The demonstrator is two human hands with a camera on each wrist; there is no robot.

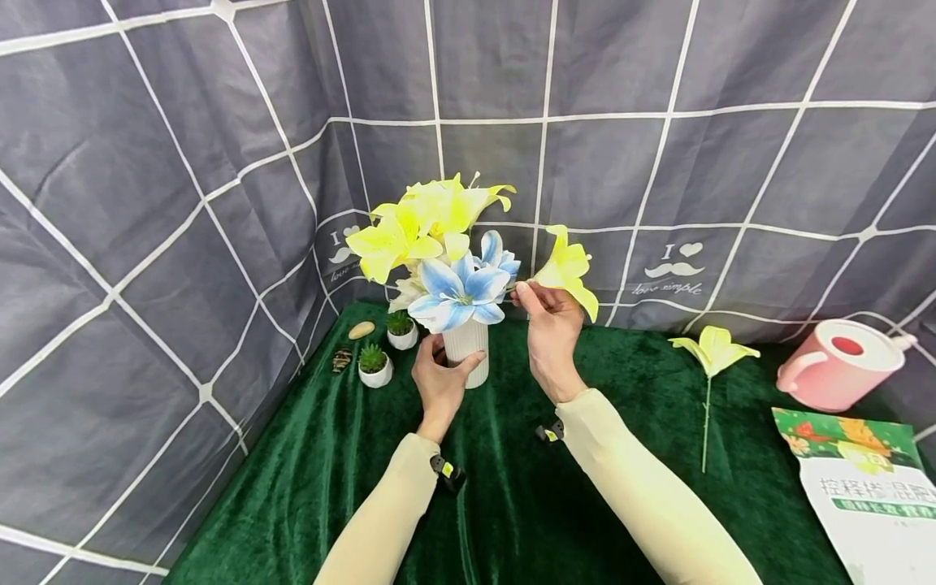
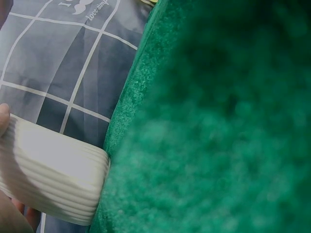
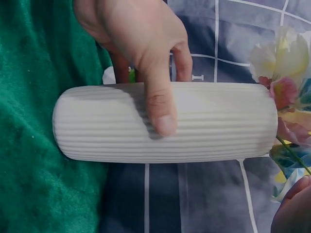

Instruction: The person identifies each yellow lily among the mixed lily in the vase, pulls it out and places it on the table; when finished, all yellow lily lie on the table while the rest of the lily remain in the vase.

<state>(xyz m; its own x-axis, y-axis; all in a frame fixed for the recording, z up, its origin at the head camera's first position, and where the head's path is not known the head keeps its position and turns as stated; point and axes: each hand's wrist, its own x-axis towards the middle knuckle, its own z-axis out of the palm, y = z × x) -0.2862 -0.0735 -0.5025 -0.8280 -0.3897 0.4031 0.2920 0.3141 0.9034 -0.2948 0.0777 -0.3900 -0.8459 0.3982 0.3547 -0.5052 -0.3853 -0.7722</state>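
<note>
My left hand (image 1: pixel 440 375) grips a white ribbed vase (image 1: pixel 477 370), thumb on the near side and fingers around the far side. The right wrist view shows the same vase (image 3: pixel 214 121) and the left thumb across it. Yellow lilies (image 1: pixel 398 240) and blue-and-white lilies (image 1: pixel 461 294) fill its mouth. To the right of the bouquet, my right hand (image 1: pixel 554 337) pinches a yellow lily (image 1: pixel 565 268) by its stem, bloom tilted right. In the right wrist view a green stem (image 3: pixel 294 156) runs between the vase mouth and my right fingertips at the frame's edge.
Two small potted succulents (image 1: pixel 375 366) stand left of the vase, near a tan stone (image 1: pixel 361 330). Another yellow lily (image 1: pixel 715 353) lies on the green velvet cloth (image 1: pixel 621 398) at right. Beyond it are a pink watering can (image 1: pixel 834 382) and a printed bag (image 1: pixel 870 496). A grey checked curtain (image 1: pixel 607 162) hangs behind.
</note>
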